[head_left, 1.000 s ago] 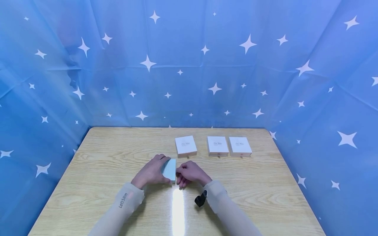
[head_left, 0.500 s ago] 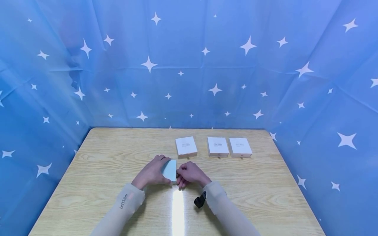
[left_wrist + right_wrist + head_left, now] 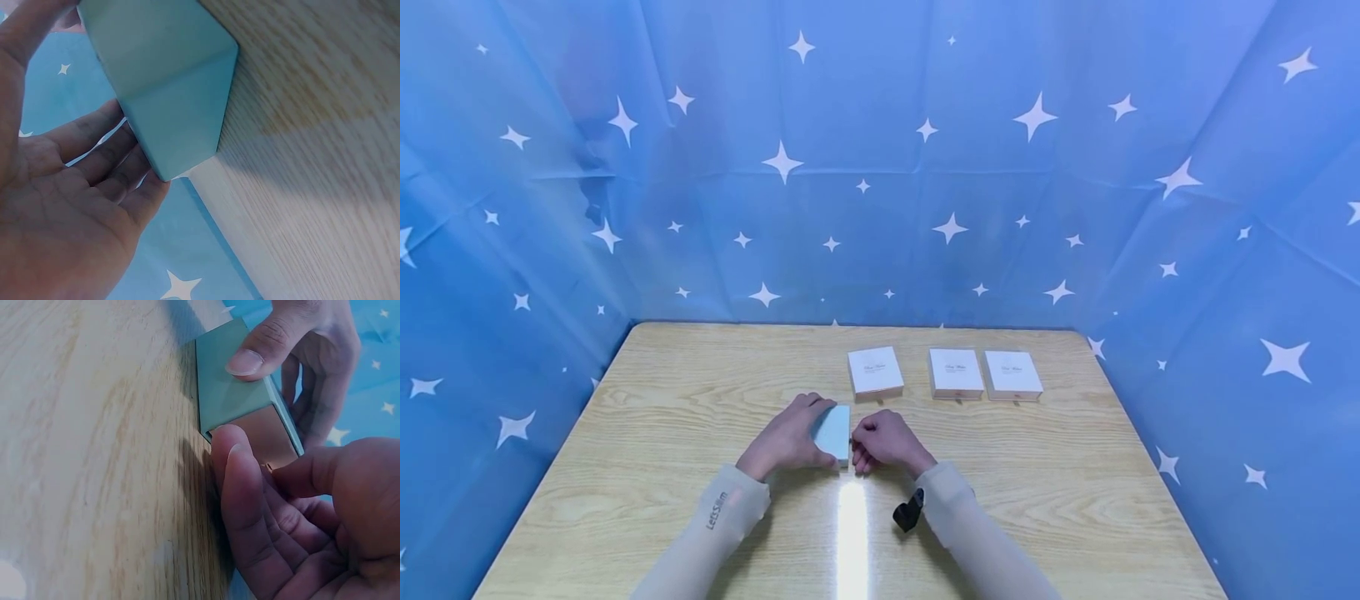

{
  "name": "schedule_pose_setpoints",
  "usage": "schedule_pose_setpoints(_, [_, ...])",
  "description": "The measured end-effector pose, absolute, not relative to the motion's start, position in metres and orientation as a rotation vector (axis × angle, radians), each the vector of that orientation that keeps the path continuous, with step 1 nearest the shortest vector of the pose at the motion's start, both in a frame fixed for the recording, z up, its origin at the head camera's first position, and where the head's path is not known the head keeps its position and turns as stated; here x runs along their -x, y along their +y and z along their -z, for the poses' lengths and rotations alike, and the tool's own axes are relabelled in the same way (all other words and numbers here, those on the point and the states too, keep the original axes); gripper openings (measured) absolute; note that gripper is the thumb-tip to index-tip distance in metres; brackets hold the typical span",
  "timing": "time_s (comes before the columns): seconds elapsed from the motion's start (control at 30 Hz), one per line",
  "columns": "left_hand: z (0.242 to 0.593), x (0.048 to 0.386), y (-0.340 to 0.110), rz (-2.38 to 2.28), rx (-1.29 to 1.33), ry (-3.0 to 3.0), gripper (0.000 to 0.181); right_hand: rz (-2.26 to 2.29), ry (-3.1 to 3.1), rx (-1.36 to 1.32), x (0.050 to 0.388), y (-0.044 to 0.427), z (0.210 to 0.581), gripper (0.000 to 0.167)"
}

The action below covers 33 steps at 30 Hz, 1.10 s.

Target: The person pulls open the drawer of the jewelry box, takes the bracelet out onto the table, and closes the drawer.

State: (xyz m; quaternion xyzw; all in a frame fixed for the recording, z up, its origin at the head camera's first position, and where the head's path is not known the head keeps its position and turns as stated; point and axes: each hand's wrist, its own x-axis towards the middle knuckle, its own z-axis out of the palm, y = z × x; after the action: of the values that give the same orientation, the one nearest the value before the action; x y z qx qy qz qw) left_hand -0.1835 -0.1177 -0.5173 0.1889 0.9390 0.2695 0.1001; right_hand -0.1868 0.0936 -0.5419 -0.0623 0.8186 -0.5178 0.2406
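Saw a wooden table (image 3: 595,483) across the lower frame. Found the pale green box (image 3: 833,432) near lower centre, probably light, stiff, slightly slippery, best gripped by opposite sides. Spanned it with the left hand (image 3: 786,436), thumb and fingers apart. With the right hand (image 3: 884,440), at the copper-coloured end (image 3: 267,430), seemingly pinched a small tab (image 3: 269,466).

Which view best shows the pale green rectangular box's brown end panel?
Right wrist: it faces the brown end panel, though the right hand partly covers it. Left wrist and head show other faces of the pale green box, not the panel.
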Motion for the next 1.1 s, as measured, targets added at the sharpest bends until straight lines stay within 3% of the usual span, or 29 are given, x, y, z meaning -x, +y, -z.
schedule_pose_setpoints(1.1, [0.519, 0.183, -0.116, -0.803, -0.492, 2.777, 0.104, 1.379, 2.261, 0.161, 0.187, 0.12, 0.537, 0.03])
